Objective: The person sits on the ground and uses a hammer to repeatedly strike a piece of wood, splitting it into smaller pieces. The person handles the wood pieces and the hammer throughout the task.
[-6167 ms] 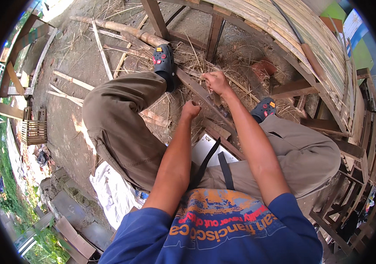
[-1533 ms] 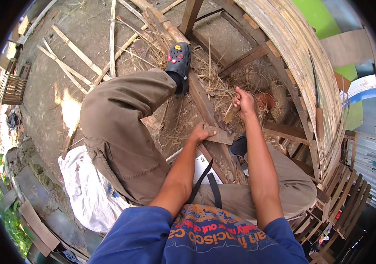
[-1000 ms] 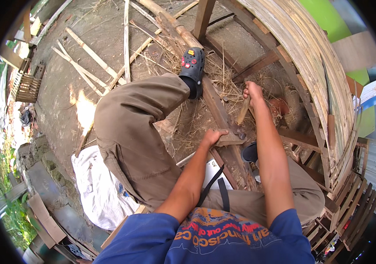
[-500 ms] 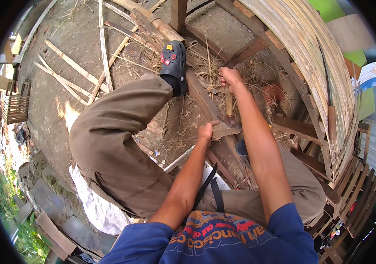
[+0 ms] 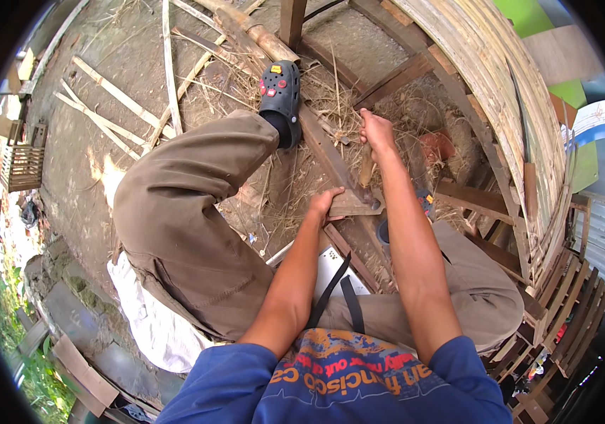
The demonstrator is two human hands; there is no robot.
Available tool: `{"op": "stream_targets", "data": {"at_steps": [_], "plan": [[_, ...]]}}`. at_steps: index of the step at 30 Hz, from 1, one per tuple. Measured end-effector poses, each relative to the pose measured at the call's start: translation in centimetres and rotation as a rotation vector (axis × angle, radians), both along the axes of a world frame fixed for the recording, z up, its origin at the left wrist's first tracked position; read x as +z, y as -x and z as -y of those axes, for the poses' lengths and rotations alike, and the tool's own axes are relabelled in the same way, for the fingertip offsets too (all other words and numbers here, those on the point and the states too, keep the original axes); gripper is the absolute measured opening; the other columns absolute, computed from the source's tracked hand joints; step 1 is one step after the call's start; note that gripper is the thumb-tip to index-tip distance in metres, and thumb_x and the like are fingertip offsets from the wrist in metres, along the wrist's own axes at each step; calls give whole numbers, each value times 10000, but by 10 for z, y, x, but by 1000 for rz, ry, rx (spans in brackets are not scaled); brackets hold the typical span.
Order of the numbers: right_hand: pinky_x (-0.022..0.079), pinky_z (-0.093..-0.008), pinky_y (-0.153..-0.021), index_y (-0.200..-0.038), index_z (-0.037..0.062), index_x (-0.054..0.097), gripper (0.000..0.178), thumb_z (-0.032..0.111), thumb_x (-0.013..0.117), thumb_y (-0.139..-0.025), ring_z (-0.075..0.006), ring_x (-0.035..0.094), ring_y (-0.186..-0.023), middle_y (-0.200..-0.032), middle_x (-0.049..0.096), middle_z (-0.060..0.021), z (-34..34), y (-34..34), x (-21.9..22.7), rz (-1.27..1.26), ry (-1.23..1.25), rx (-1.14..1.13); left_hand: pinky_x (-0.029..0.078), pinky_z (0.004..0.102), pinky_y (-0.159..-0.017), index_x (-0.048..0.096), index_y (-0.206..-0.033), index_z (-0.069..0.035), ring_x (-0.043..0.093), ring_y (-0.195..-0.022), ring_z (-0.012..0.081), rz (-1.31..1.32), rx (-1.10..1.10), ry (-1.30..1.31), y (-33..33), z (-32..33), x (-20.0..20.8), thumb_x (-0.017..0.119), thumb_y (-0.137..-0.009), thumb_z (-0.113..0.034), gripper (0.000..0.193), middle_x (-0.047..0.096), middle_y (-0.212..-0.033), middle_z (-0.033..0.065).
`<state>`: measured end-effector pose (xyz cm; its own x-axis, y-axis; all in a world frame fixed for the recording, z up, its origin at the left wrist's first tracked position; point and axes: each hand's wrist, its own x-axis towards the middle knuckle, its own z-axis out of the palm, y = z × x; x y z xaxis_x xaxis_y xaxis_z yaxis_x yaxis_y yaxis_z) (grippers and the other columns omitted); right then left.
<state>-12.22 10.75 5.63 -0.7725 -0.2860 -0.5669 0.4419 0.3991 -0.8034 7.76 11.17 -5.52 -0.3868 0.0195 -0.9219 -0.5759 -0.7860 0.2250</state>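
Observation:
My right hand [image 5: 376,134] is closed around the wooden handle of a hammer [image 5: 366,172]. Its dark head lies at the right end of a short wooden block [image 5: 348,206]; whether the two touch I cannot tell. My left hand [image 5: 326,203] grips the block's left end, thumb on top, fingers partly hidden. Under the block runs a long brown timber beam [image 5: 326,150], slanting from far left to near right. A dark clog [image 5: 280,90] with red and yellow charms is on my left foot beside the beam. The other clog [image 5: 425,203] shows partly behind my right forearm.
Straw and wood scraps [image 5: 330,116] litter the dirt ground around the beam. Bamboo strips [image 5: 118,95] lie at the far left. To the right stands a slatted bamboo structure [image 5: 490,92] on timber framing. A white sheet [image 5: 150,321] hangs beside my left thigh.
The hammer has shifted slightly, its head now at the block's right end. My left hand and the block have moved a little to the left.

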Motion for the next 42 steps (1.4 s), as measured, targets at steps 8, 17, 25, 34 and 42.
{"op": "stream_targets", "data": {"at_steps": [8,17,25,34,42], "plan": [[388,-273,-472,-696,45,602,406,365,615,-945,-113,483,-465,-568,525,-9,-10,5,-11,-90,10,10,603,441,-798,539,-1312,-23,604,-1124,307,45,-13,73,-4,-2,7,655,-862,-594,736,552,-1309,153],[367,-232,-488,-832,64,600,336,375,686,-924,-67,434,-501,-608,477,40,-9,-21,2,-103,87,49,432,426,-1017,512,-1316,140,525,-1282,370,107,-261,536,-7,-2,-52,596,-885,-576,840,514,-1374,314],[444,-315,-657,-898,8,655,437,440,710,-871,-171,582,-682,-744,627,-78,-14,-15,-37,-372,-118,78,458,407,-983,557,-1268,138,605,-1168,352,-15,-376,597,-13,-1,-30,682,-865,-488,755,599,-1271,286],[371,-264,-486,-889,32,589,299,316,676,-926,-89,462,-489,-603,495,3,-20,8,-5,-116,-53,92,504,385,-861,701,-1089,71,648,-974,258,-413,-717,511,-25,40,3,808,-774,-392,570,708,-1063,166],[367,-268,-477,-679,73,581,345,309,690,-905,-77,482,-491,-570,534,24,-24,-3,-25,-273,30,168,514,427,-941,670,-1152,40,635,-1124,386,93,-706,1016,-8,77,19,703,-832,-431,570,635,-1214,273]]}}
